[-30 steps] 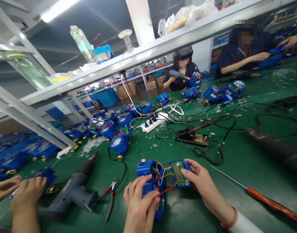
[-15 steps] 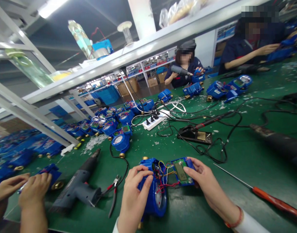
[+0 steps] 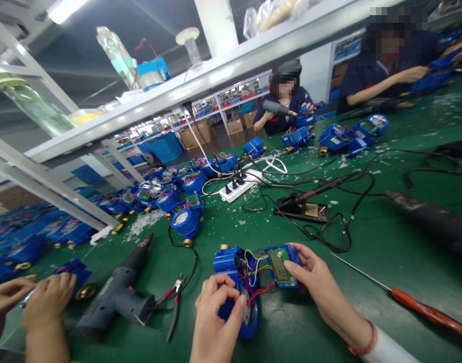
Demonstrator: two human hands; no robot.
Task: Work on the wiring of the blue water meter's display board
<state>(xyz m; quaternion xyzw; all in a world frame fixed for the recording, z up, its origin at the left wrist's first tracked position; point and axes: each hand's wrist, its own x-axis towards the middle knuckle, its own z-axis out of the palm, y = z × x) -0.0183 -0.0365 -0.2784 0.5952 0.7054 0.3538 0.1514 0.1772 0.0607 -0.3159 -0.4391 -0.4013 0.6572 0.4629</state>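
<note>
In the head view, your left hand (image 3: 217, 317) is closed narrowly on the blue water meter (image 3: 226, 261), its fingertips at the dial side. Your right hand (image 3: 314, 282) holds the green circuit board (image 3: 280, 269) by its edge, fingers spread, forearm angled in from the right. The meter sits on the surface (image 3: 291, 338) between your hands. Risk: the red and yellow wires (image 3: 255, 282) span meter and board, so parting your hands could strain them or tear them loose at their joints.

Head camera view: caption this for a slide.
Left hand on a blue water meter, right hand holding its wired circuit board.
</note>
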